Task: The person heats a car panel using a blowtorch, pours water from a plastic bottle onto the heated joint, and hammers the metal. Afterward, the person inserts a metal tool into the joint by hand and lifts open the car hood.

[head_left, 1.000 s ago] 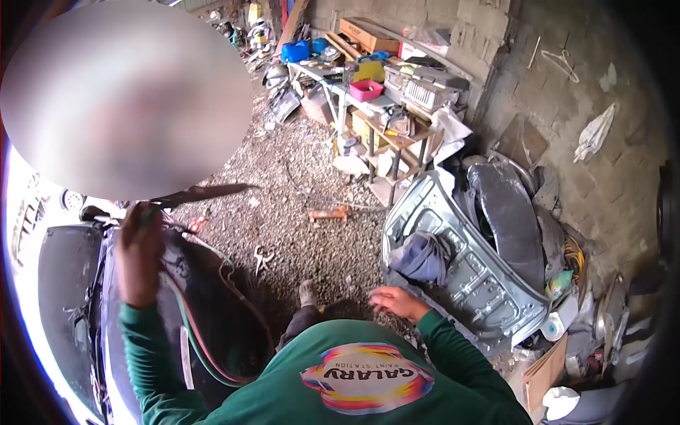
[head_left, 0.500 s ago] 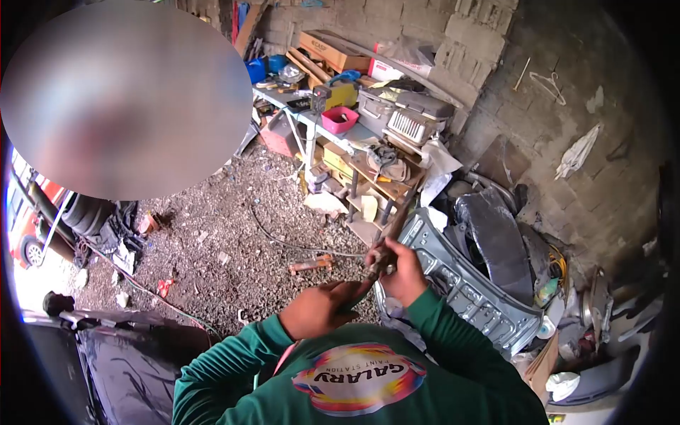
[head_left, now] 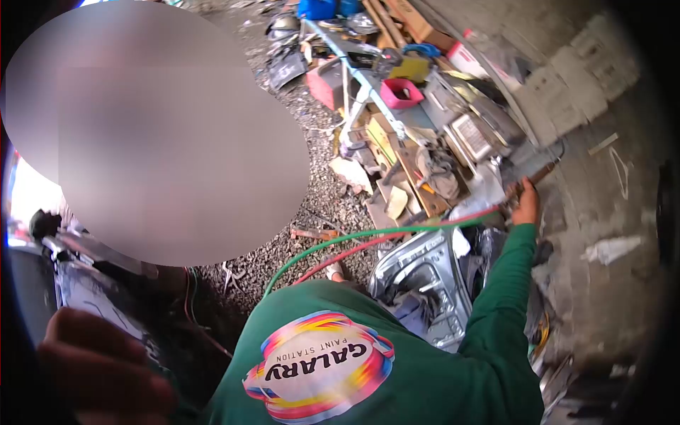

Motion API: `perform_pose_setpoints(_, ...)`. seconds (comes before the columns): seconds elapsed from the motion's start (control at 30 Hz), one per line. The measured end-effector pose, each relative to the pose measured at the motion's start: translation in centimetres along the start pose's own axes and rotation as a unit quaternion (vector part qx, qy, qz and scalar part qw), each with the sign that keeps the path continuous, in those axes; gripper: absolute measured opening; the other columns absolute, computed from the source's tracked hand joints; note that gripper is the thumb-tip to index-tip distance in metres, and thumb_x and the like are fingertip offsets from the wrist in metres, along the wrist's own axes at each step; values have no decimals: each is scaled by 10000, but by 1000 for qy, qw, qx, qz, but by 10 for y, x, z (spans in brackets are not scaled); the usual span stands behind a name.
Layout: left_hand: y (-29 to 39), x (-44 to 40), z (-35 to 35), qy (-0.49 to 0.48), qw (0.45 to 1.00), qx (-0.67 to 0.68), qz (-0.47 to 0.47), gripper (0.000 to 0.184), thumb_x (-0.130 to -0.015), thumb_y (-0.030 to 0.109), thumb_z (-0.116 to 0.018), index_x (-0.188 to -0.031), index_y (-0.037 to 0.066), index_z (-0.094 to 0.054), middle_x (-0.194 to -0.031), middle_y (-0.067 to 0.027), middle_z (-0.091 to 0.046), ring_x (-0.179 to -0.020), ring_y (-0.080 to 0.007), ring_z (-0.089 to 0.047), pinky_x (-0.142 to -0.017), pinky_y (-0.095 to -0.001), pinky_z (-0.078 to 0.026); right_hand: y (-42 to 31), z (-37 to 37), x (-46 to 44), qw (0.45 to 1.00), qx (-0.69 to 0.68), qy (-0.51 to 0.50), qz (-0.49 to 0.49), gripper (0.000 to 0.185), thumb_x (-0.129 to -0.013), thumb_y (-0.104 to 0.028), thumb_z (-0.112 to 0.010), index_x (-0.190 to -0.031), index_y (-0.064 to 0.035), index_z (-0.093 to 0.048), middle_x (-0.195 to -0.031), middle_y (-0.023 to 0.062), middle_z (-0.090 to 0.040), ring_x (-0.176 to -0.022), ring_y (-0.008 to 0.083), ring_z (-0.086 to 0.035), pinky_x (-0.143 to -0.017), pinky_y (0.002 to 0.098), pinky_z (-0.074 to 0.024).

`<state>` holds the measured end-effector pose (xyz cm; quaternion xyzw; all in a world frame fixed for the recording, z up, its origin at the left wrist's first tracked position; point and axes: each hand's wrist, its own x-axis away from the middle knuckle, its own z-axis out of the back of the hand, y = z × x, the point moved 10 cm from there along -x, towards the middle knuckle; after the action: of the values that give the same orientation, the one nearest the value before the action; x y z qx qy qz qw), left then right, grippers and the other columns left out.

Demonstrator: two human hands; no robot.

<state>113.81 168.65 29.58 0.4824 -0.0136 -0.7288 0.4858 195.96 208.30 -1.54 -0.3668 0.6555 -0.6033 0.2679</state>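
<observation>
Stretched out to the right, my right hand (head_left: 524,203) is closed around a gas torch (head_left: 541,174), whose thin bent tip points up and right. A green hose (head_left: 361,236) and a red hose (head_left: 340,256) run from the torch across my front to the left. Large, dark and blurred at the lower left, my left hand (head_left: 106,365) is close to the camera. Its fingers are too smeared to tell whether they are curled round anything.
A cluttered bench (head_left: 354,74) carries a pink container (head_left: 401,93) and boxes. Below the torch, a grey car panel (head_left: 425,283) leans among parts, with dark cloth (head_left: 413,312) on it. A dark car body (head_left: 95,294) stands at left. An orange metal piece (head_left: 314,233) lies on gravel.
The torch, held up in my left hand and then between both hands, is now out to the right in my right hand. My left hand has moved away to the lower left. The view has turned.
</observation>
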Motion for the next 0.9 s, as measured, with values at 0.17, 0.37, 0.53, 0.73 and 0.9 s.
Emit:
perform_pose_setpoints(0.17, 20, -62, -93, -235, 968, -80, 42, 287, -869, 340, -911, -907, 168, -685, -965, -45, -698, -903, -247, -636, -775, -412, -553, 22, 3, -139, 968, 249, -34, -1, 190, -1063, -204, -772, -1151, -48, -707, -806, 50, -649, -690, 174, -655, -501, 397, -541)
perform_pose_setpoints(0.37, 7, -159, -253, -293, 952, -83, 18, 258, -905, 259, -850, -1061, 124, -694, -1000, -81, -691, -881, -266, -683, -726, -418, -576, 195, -1, -290, 914, 371, -162, -33, 219, -1033, -233, -800, -1099, -52, -697, -777, 52, -648, -595, 213, -603, -532, 406, -499)
perform_pose_setpoints(0.53, 12, -228, -337, -318, 946, -63, -5, 291, -934, 191, -799, -1188, 87, -702, -1029, -111, -686, -863, -281, -722, -686, -423, -596, 323, -18, -322, 947, 254, -173, -90, 406, -987, -159, -848, -1349, 1, -756, -1123, 72, -777, -955, 228, -732, -868, 389, -598)
perform_pose_setpoints(0.73, -71, -164, -394, -377, 911, 20, 165, 456, -1000, 140, -740, -1442, 77, -647, -1114, -158, -667, -905, -354, -757, -711, -491, -621, 411, -7, -341, 778, 581, -222, -90, 530, -1042, -332, -603, -1376, 53, -747, -1445, 228, -757, -1222, 391, -738, -1047, 505, -597)
perform_pose_setpoints(0.9, -175, 60, -361, -333, 808, 6, 486, 372, -1104, 323, -724, -1378, 71, -736, -1145, -208, -784, -1074, -360, -795, -929, -473, -634, 382, -2, -310, 755, 646, -88, -63, 596, -1093, -418, -645, -1543, -28, -671, -1559, 248, -691, -1335, 442, -705, -1148, 482, -559)
